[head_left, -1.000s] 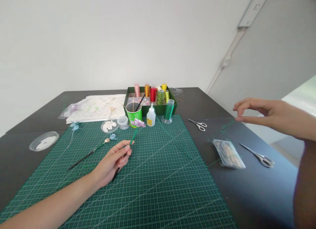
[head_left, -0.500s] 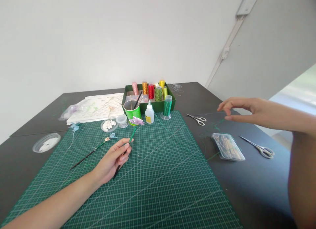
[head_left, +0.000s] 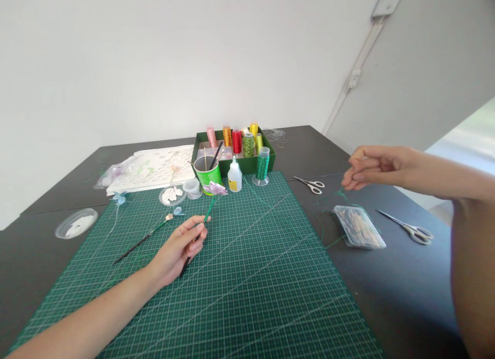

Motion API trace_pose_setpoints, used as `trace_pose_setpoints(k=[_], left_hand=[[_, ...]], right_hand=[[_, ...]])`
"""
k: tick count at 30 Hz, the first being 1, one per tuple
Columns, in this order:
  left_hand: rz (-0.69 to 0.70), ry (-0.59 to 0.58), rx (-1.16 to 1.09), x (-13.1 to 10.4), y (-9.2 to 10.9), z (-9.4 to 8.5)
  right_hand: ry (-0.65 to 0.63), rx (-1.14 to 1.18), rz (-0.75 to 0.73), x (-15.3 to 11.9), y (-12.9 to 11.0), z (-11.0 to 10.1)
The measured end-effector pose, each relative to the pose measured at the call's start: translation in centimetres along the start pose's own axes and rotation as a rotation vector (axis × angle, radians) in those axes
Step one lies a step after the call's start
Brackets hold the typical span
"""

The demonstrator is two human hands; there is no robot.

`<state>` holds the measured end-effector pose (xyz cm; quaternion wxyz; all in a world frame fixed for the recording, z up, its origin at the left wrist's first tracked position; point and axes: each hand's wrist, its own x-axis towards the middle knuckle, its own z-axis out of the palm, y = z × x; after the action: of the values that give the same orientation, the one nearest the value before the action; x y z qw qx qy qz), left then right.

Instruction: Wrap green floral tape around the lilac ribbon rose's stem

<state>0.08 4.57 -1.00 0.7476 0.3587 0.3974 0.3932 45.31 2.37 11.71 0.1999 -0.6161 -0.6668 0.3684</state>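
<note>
My left hand (head_left: 184, 248) is closed round the stem of a small lilac flower (head_left: 215, 189), held tilted over the green cutting mat (head_left: 247, 297). The stem is green (head_left: 209, 209) near the bloom and black at its lower end. Out to the right, my right hand (head_left: 363, 170) hovers above the dark table with thumb and fingers pinched together. Wisps of green thread (head_left: 341, 194) show at its fingertips. Below that hand lies a clear plastic case (head_left: 359, 227) of pale wooden pieces. Another dark stem (head_left: 145, 239) with a small peach flower rests on the mat.
Two scissors (head_left: 415, 233) (head_left: 311, 184) lie on the right. At the back stand a green box (head_left: 266, 165) of coloured thread spools, a green thread spool (head_left: 262, 165), a glue bottle (head_left: 234, 178) and a green can (head_left: 207, 173) of sticks. Dishes (head_left: 76, 224) of white pieces lie left.
The thumb and fingers of my right hand, apart before, have come together, and the hand sits slightly higher. My left hand keeps its hold on the flower stem. The view has shifted slightly.
</note>
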Motion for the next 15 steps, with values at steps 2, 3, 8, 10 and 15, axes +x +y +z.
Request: trace_pose_setpoints(k=[2, 3, 8, 10, 15], left_hand=[[-0.001, -0.003, 0.003, 0.0, 0.0, 0.0], [-0.001, -0.004, 0.005, 0.0, 0.0, 0.0], [0.002, -0.012, 0.005, 0.2, -0.1, -0.2], [-0.001, -0.011, 0.002, 0.2, -0.1, -0.2], [-0.001, -0.028, -0.001, 0.3, -0.2, -0.2]], right_hand=[[-0.067, -0.027, 0.000, -0.4, 0.8, -0.4], [-0.114, -0.070, 0.017, -0.7, 1.5, -0.6], [-0.168, -0.225, 0.232, -2.3, 4.9, -2.2], [-0.050, -0.234, 0.373, -2.3, 5.5, -2.5], [0.320, -0.467, 0.293, -0.6, 3.0, -2.6]])
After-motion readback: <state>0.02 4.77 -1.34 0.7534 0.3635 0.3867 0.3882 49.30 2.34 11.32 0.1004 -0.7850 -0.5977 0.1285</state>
